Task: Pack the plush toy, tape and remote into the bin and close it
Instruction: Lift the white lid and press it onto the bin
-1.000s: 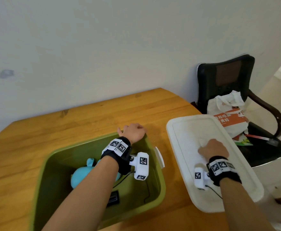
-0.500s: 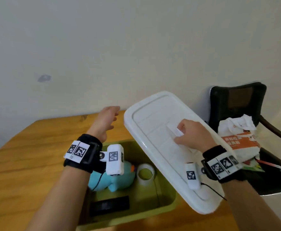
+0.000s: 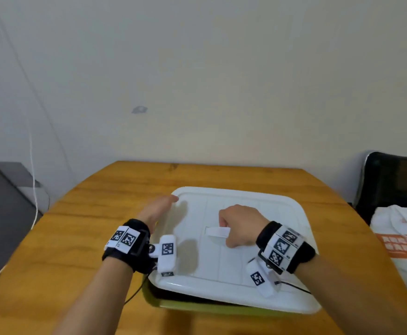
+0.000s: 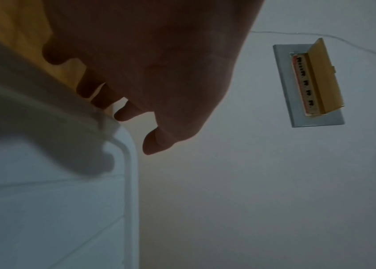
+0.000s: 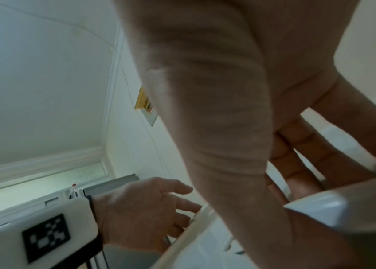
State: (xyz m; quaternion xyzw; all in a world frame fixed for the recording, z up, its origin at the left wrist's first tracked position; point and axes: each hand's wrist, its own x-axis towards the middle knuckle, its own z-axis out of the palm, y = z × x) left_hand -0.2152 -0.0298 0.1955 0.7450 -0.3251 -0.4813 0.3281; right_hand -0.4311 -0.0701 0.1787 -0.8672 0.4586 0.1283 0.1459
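A: We log the closing step. The white rectangular plastic lid [image 3: 241,240] lies over the olive-green plastic bin [image 3: 197,308] on the round wooden table [image 3: 76,238]. Our right hand [image 3: 239,226] grasps the lid's white handle strip [image 3: 218,231], fingers curled round it. Our left hand [image 3: 157,210] is released, fingers straight at the lid's left edge.

B: Plush toy, tape, remote?

A: Hidden beneath the lid; we judge them inside. The front edge looks unseated, with a dark gap showing. Next we must square the lid and press it down.

B: Views?

A: Only the right wrist view shows the fingers beneath the handle; the head view alone shows the gap.
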